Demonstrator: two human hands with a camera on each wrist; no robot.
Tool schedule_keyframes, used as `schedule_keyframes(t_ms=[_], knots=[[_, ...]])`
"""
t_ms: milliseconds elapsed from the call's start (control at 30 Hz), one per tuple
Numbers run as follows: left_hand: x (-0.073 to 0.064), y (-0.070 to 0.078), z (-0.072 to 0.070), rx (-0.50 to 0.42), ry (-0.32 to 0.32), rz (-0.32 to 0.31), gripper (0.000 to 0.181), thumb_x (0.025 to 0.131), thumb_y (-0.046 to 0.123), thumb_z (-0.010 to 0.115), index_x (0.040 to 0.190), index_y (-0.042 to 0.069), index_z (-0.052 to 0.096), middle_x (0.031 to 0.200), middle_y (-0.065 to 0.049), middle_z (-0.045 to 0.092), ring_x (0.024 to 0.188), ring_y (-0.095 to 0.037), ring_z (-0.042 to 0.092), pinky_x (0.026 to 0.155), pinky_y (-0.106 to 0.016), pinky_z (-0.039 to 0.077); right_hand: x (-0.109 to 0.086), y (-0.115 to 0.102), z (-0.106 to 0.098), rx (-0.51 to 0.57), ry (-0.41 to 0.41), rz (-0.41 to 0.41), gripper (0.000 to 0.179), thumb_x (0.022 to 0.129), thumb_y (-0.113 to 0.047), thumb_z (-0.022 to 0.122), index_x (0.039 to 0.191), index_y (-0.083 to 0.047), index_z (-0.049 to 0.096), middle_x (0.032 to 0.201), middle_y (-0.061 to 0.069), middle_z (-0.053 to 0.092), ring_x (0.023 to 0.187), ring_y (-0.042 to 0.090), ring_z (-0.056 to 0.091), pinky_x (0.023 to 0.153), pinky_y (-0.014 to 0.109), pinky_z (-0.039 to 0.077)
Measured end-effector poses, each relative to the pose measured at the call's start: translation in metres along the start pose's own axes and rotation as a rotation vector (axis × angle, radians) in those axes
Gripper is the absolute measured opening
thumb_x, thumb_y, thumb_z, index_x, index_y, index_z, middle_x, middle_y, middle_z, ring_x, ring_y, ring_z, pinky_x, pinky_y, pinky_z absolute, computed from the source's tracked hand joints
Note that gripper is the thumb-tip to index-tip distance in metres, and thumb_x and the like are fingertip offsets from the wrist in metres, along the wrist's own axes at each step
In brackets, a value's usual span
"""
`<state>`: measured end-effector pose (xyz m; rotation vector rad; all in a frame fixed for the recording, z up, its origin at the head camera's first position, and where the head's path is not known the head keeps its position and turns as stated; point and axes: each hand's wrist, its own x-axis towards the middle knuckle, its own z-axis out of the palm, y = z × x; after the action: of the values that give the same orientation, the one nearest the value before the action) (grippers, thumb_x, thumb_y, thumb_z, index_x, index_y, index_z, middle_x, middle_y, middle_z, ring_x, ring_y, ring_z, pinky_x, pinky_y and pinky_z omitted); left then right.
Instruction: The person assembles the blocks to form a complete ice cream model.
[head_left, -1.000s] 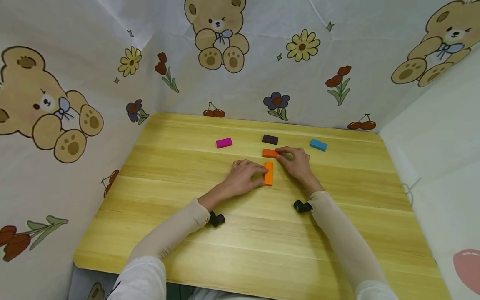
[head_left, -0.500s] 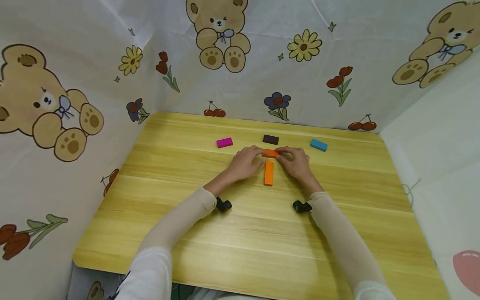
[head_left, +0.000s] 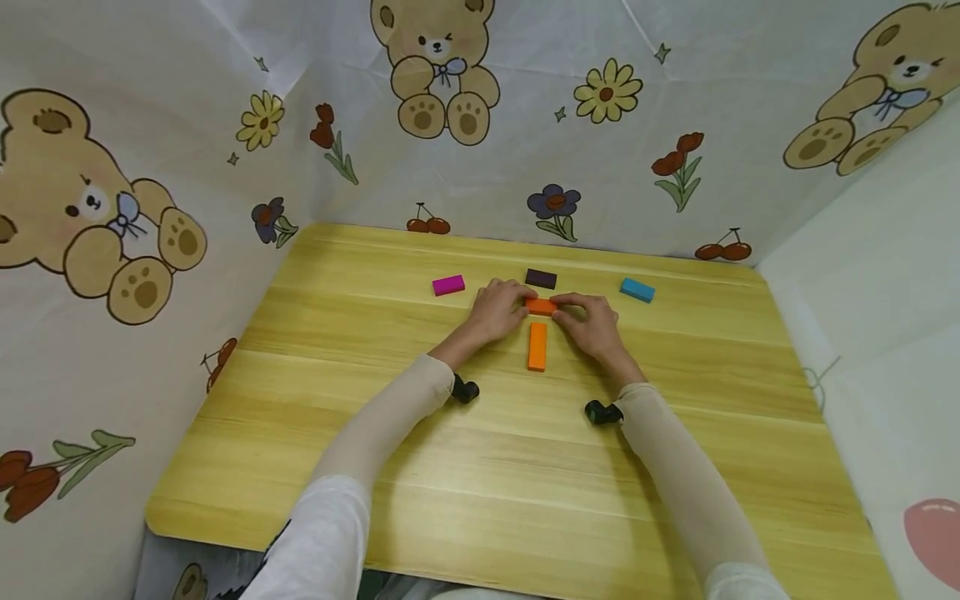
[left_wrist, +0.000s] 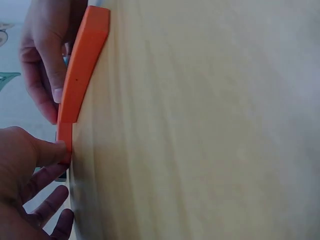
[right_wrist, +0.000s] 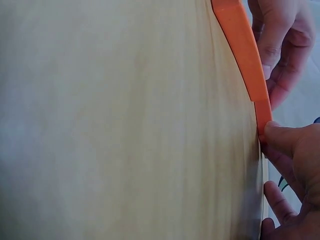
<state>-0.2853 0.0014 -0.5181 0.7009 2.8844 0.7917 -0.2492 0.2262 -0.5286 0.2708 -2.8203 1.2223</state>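
Observation:
In the head view, a red-orange block (head_left: 541,307) lies crosswise on the wooden table, between both hands. My left hand (head_left: 497,310) pinches its left end with thumb and index finger. The thumb and index finger of my right hand (head_left: 592,327) hold its right end. Just nearer to me, a longer orange block (head_left: 537,347) points toward the red-orange one, untouched by either hand. From the left wrist, the orange block (left_wrist: 84,65) partly hides the red-orange block (left_wrist: 65,137). The right wrist view has my right hand (right_wrist: 300,167) at the red-orange block's end (right_wrist: 263,117).
Behind the hands lie a dark brown block (head_left: 541,278), a magenta block (head_left: 448,286) to the left and a blue block (head_left: 637,290) to the right. A bear-and-flower printed sheet (head_left: 495,175) borders the table's (head_left: 465,475) far edge.
My left hand has left the orange block and moved away from me to the red-orange block's left end. My right hand has stayed at the right end.

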Motion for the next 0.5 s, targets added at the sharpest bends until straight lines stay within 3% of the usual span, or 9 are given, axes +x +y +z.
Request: schedule_keyframes(t_ms=[500], knots=[[-0.0071,-0.0016,0.0,0.015,-0.002,0.002,0.033,0.109,0.031,0.066,0.141,0.031,0.072,0.144,0.005,0.069,0.133,-0.026,0.055,0.106,-0.046,0.043,-0.0042,0.001,-0.0017,0.016,-0.021,-0.022,0.03,0.105,-0.025,0.073,0.134,-0.017,0.077,0.141,0.014,0.074,0.144,0.043,0.052,0.122,0.077,0.014]])
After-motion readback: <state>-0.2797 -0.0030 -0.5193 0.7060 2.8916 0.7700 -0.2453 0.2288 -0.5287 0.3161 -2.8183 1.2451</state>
